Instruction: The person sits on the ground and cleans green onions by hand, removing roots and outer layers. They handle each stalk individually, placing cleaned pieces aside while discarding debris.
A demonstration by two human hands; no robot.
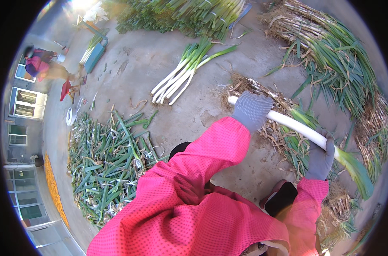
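Observation:
A peeled white leek or large green onion [293,126] lies across both my gloved hands, its roots at upper left and its green leaves [355,172] at lower right. My left hand [253,110], in a dotted grey glove, is closed around the white stem near the root end. Lower down, where white turns to green, my right hand [321,156] grips the same stalk. Beneath it, unpeeled stalks [277,100] with soil, roots and dry leaves lie on the concrete floor. A small group of cleaned stalks [179,75] rests on the floor ahead of my left hand.
Trimmed leaves [107,169] form a heap at left. Tied green bundles [181,16] stand at the top, and a large unpeeled pile [328,48] lies upper right. Far left are a person [42,65], a red-topped stool [66,90], a teal metal stand [94,57] and a tape roll [69,116].

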